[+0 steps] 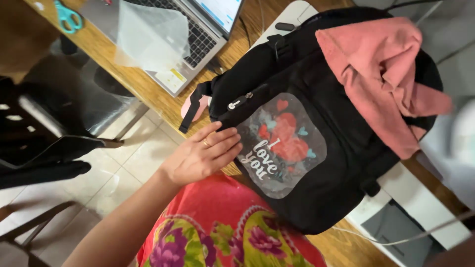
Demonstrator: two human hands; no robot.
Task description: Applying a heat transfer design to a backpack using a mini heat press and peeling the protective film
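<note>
At centre of the wooden surface [148,94]: black backpack [321,128] lying flat, heart print on its front pocket, zipper pull [236,103] at ten o'clock of the print. Pink cloth [386,79] draped over the bag at two o'clock. Left hand [203,155], ringed, fingers extended and close together, palm flat against the pocket's edge, gripping nothing. Step judged: steadying the bag; working the zipper would call for a pinch. Right hand unseen. Laptop [198,34] and scissors [67,17] at eleven o'clock.
</note>
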